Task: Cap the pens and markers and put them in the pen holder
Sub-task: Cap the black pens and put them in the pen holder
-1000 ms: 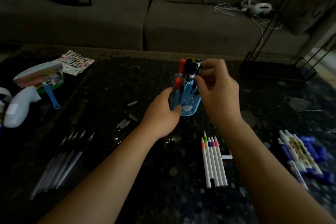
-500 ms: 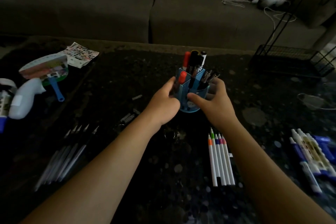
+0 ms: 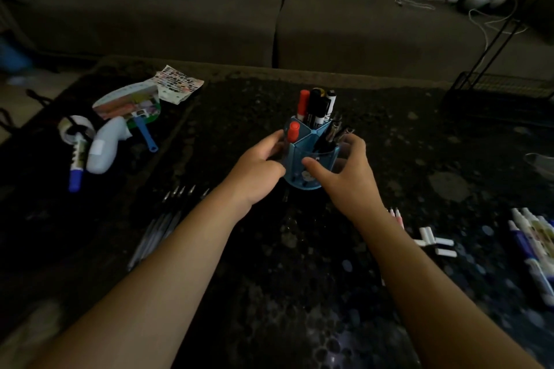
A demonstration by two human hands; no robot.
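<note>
A blue pen holder point(image 3: 299, 159) stands in the middle of the dark table, filled with red-capped and black markers point(image 3: 314, 108) and some pens. My left hand point(image 3: 257, 169) grips its left side and my right hand point(image 3: 349, 171) cups its right side, thumb across the front. Several uncapped thin pens point(image 3: 162, 225) lie in a row at the left. White markers with coloured tips point(image 3: 397, 216) lie mostly hidden behind my right forearm, with loose white caps point(image 3: 436, 244) beside them. More blue and white markers point(image 3: 532, 240) lie at the far right.
At the left lie a tape roll point(image 3: 75, 129), a blue-capped marker point(image 3: 76, 165), a white bottle point(image 3: 105, 147), a hand fan point(image 3: 132, 108) and a sticker sheet point(image 3: 178, 84). A black wire rack point(image 3: 500, 90) stands at the back right. A grey sofa point(image 3: 269, 9) lies beyond the table.
My right hand came down from the marker tops to the holder's right side. The view shifted right and the scene darkened.
</note>
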